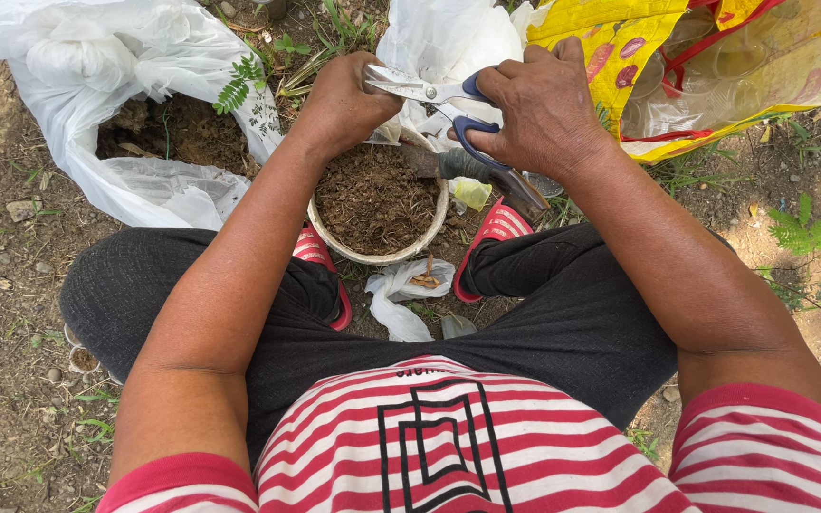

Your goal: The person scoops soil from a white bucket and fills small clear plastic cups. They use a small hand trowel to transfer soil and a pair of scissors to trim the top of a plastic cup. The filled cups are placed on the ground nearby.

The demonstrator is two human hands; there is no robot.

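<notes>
- Over the pot (379,255) of brown soil, between my two feet, both of my hands meet at a pair of scissors (448,104).
- My right hand (542,112) has its grip closed through the blue handles of the scissors; the metal blades point left, toward my other hand.
- My left hand (346,100) is curled shut at the blade tips. I cannot tell what it pinches, since the fingers hide it.
- That pot is round and pale-rimmed, filled nearly to the top, and stands on bare ground just beside my red striped sandals (494,228), one on each side.
- Under my right wrist a dark-handled tool (486,173) lies slanted by the pot's right rim, partly hidden.
- Just below the pot a crumpled scrap of white plastic (401,294) lies on the dirt with a small brown piece resting on it.
- To the upper left a white plastic sack (97,76) gapes open, showing more dark soil inside; a small fern sprig (238,84) leans over its edge.
- At the upper right a yellow patterned bag (715,66) with red handles sits well apart from the pot, clear plastic showing inside.
- Behind my hands more white plastic (439,38) is bunched up.
- Dry earth with sparse green weeds surrounds everything.
</notes>
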